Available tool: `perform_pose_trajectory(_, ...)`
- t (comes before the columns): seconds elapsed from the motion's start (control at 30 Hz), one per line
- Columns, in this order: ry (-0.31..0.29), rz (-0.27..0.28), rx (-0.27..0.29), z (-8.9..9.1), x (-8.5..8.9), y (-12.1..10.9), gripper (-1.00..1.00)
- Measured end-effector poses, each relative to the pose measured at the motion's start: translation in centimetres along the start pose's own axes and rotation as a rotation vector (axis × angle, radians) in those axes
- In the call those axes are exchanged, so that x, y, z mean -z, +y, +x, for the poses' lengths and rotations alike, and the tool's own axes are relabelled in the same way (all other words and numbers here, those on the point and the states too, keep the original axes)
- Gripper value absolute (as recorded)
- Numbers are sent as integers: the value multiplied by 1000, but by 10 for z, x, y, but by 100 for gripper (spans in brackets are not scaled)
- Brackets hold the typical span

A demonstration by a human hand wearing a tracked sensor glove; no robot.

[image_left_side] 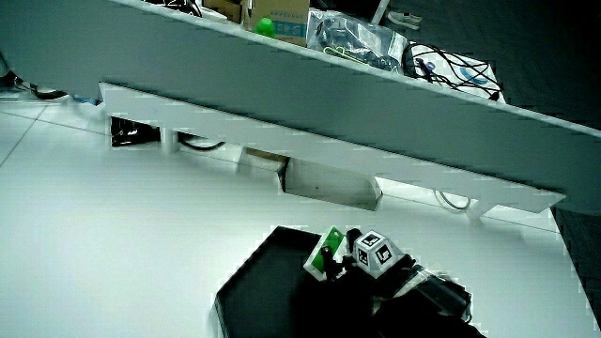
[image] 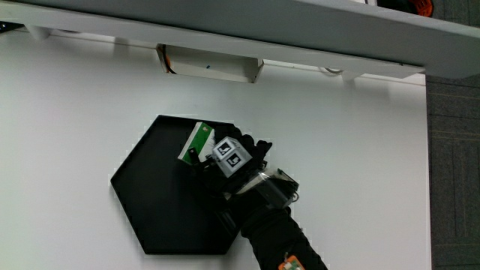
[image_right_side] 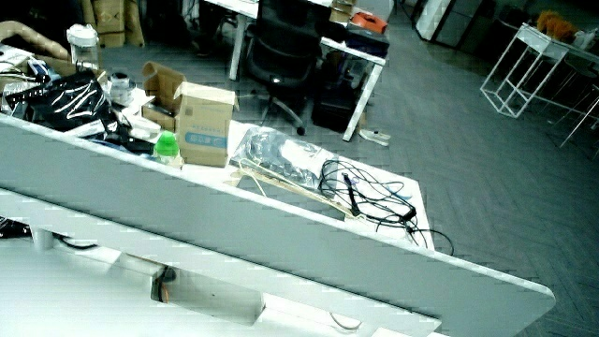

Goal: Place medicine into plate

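White surface point(image: 67, 112), low partition point(image_left_side: 310, 113) at its edge. Hand point(image: 232, 161) over black hexagonal plate point(image: 150, 195), fingers pinching green-white medicine box point(image: 196, 141) above plate.

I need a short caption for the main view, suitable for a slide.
The gloved hand holds a green-and-white medicine box over the black hexagonal plate on the white table.

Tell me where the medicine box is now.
The medicine box is in the hand, over the black plate, near the plate's rim nearest the partition.
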Motion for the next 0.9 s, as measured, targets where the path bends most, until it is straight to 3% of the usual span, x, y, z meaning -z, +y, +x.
perform_pose_trajectory(0.1,-24,-39,-47,-8,0,7,0)
perform_pose_trajectory(0.23,-99,-69,-31,-17,3,17,0)
perform_pose_trajectory(0.27,-120,-60,-35,-20,0,16,0)
perform_pose_trajectory(0.4,-154,-139,-86,-30,3,24,0)
perform_pose_trajectory(0.43,-158,-131,-96,-32,4,25,0)
perform_pose_trajectory(0.47,-176,-144,-83,-33,6,25,0)
perform_pose_trajectory(0.7,-188,-210,-100,-34,20,34,0)
perform_pose_trajectory(0.73,-195,-215,-78,-33,22,35,0)
perform_pose_trajectory(0.9,-157,-263,-117,-32,28,38,0)
